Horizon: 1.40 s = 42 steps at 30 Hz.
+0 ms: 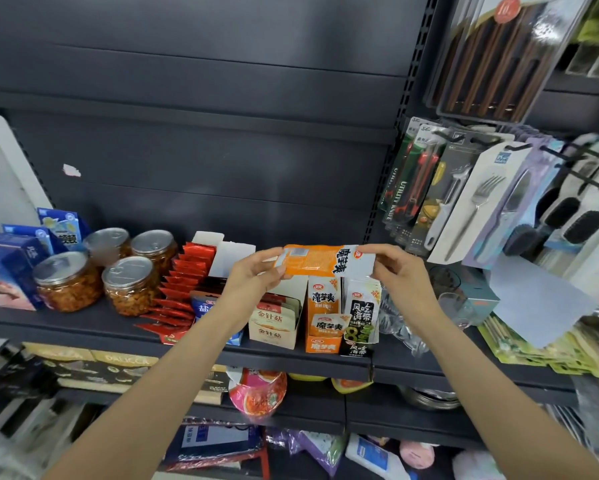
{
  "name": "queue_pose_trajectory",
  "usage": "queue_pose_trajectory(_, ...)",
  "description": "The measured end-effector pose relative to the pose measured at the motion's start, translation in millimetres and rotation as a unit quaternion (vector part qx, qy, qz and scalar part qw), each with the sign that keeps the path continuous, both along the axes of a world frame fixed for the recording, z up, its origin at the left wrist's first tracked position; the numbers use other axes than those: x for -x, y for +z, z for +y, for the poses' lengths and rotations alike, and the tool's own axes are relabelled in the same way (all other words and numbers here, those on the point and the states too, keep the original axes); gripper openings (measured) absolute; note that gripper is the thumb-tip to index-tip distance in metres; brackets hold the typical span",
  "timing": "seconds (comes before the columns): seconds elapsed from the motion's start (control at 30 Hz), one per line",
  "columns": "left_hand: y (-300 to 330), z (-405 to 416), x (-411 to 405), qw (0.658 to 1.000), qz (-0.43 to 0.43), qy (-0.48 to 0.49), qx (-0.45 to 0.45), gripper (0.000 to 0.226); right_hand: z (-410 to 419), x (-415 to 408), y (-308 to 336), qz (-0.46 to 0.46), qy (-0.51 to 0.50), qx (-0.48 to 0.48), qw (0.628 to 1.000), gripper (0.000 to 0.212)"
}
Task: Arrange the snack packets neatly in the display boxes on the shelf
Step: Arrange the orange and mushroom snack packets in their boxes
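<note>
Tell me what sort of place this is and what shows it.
Most likely a small shop or convenience store. Dark metal shelving carries snack display boxes, packaged cutlery hangs on pegs, and both hands hold an orange snack packet above the boxes.

Two bare forearms reach up from the bottom edge of the view, one on each side. No sleeve shows on either arm as far as the frame reaches. The left hand [256, 271] and the right hand [396, 271] are bare too, slender, with long fingers and short nails. The wrists are narrow and carry nothing.
</note>
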<state>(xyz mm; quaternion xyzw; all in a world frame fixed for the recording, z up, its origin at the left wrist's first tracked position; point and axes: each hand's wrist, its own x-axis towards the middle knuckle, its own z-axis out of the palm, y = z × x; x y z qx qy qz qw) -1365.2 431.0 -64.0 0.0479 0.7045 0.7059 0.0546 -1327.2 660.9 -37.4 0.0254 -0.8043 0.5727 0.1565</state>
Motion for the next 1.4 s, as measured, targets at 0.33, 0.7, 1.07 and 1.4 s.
queue_pose_trajectory(0.33, -19, 14, 35, 0.969, -0.007, -0.061, 0.238, 0.035, 7, 28, -17, 0.031, -0.094, -0.188, 0.977, 0.012)
queue_pose_trajectory(0.7, -49, -10, 46, 0.801, 0.136, -0.16, 0.56, 0.057, 4, 70, -52, -0.069, -0.006, -0.387, 0.92, 0.017)
queue_pose_trajectory(1.07, -55, -11, 50, 0.794, 0.149, -0.198, 0.556, 0.052, -21, 108, -80, -0.127, 0.006, -0.535, 0.835, 0.026)
queue_pose_trajectory(1.4, -55, -8, 43, 0.812, 0.131, -0.161, 0.546, 0.05, -19, 81, -66, -0.124, 0.035, -0.417, 0.9, 0.031)
